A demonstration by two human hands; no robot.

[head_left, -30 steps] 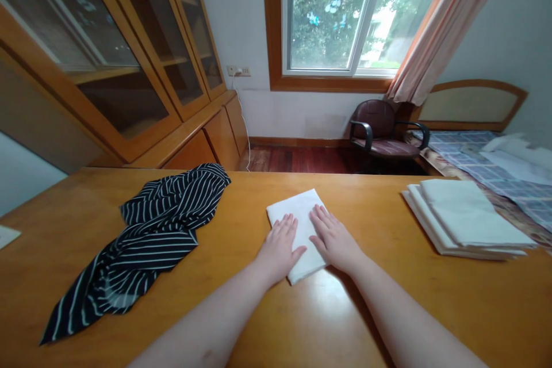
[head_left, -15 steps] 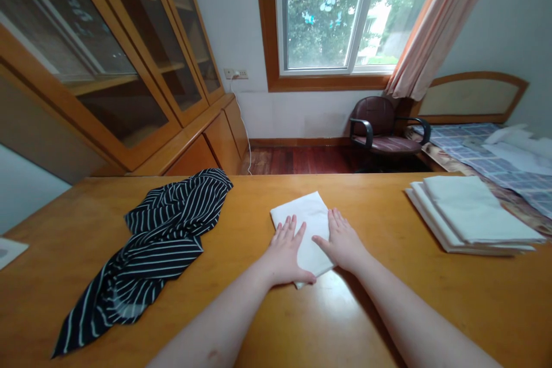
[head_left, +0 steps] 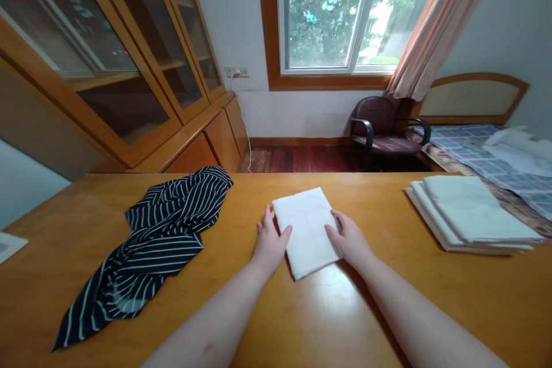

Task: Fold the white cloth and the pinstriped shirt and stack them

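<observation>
A folded white cloth [head_left: 307, 230], a neat thick rectangle turned slightly askew, lies on the wooden table in front of me. At its left edge is my left hand [head_left: 271, 244], thumb over the top and fingers along the side. My right hand [head_left: 350, 240] grips the right edge with its thumb on top, the other fingers curled at the side and partly hidden. To the left lies a crumpled black cloth with white stripes [head_left: 172, 230]. A stack of folded white cloths [head_left: 470, 213] rests toward the right end of the table.
The wooden table [head_left: 276, 322] ends at a far edge just beyond the cloths. A white paper-like item [head_left: 11, 246] lies at the far left. Behind are a glass-door cabinet [head_left: 142, 69], an office chair [head_left: 379, 126] and a bed [head_left: 509, 155].
My left hand has gone from lying flat on the cloth to its left edge. My right hand has shifted to grip the right edge, and the cloth has turned slightly.
</observation>
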